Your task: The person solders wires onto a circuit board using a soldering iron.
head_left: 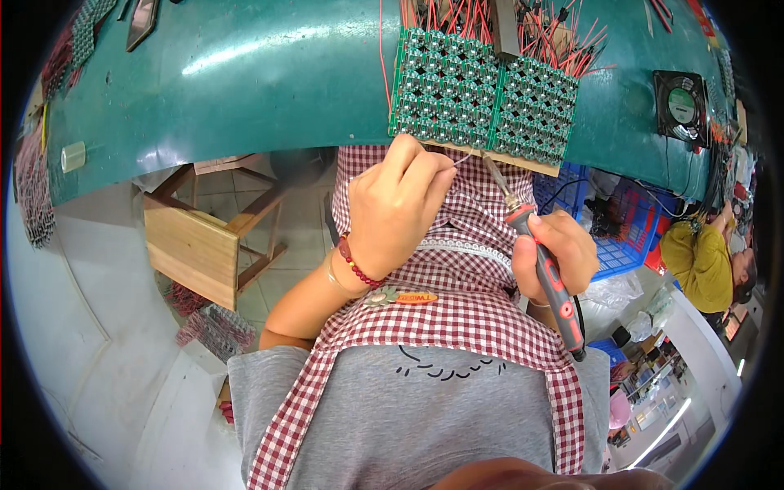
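Observation:
My right hand is closed round the grey and red handle of a soldering iron. The iron's tip points up to the near edge of a panel of small green circuit boards. Fingertips of my left hand pinch a thin strand of solder wire, whose end is close to the iron's tip. A second green panel lies against the first on the right. Red wires stick out from the panels' far side. Whether the tip touches the boards I cannot tell.
A dark bar rests at the panels' far edge. On the green table are a black fan at right and a tape roll at left. A wooden stool and blue crates stand below; another person sits far right.

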